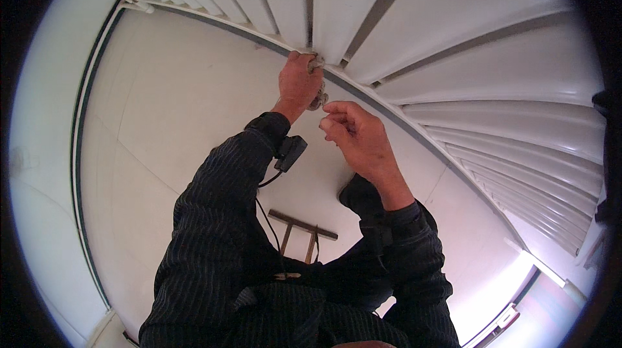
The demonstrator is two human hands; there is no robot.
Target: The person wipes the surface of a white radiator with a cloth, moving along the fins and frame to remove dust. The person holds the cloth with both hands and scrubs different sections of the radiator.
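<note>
My left hand grips a crumpled greyish cloth at the lower edge of a white column radiator. Part of the cloth sticks out past my fingers against the radiator's bottom, and the rest hangs below my hand. Close by on the right, my right hand is raised with its fingers bent and a gap between thumb and forefinger. Its forefinger tip is near the cloth's hanging end; whether they touch is unclear. I see nothing held in it.
A pale floor lies below. A wooden stool is partly hidden by my body. A black device with a cable is on my left wrist. White pipes meet the radiator at the far left corner. A wall stands left.
</note>
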